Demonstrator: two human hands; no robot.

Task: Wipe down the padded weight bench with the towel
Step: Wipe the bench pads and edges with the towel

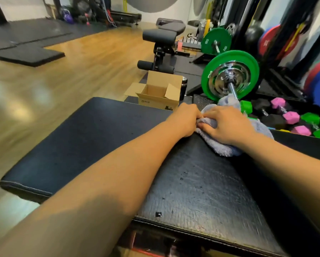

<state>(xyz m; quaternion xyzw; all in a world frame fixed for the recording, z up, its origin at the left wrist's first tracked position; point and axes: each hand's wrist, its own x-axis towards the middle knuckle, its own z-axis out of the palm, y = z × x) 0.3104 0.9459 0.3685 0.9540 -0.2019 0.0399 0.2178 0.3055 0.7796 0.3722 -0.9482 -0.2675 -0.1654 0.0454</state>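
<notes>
The black padded weight bench [85, 141] fills the lower middle of the head view, its worn surface flecked with small specks. A grey-blue towel [222, 148] lies bunched at the bench's far right edge. My right hand [227, 125] rests on top of the towel with fingers spread and bent over the cloth. My left hand [186, 118] sits just left of it, fingers curled into the towel's left edge where both hands meet. Part of the towel is hidden under my right hand.
An open cardboard box [158, 94] and a dark bottle [183, 86] stand on the floor beyond the bench. A barbell with green plates [229, 76] lies to the right, above pink and green dumbbells [292, 117]. Another bench [161, 45] stands further back on the wooden floor.
</notes>
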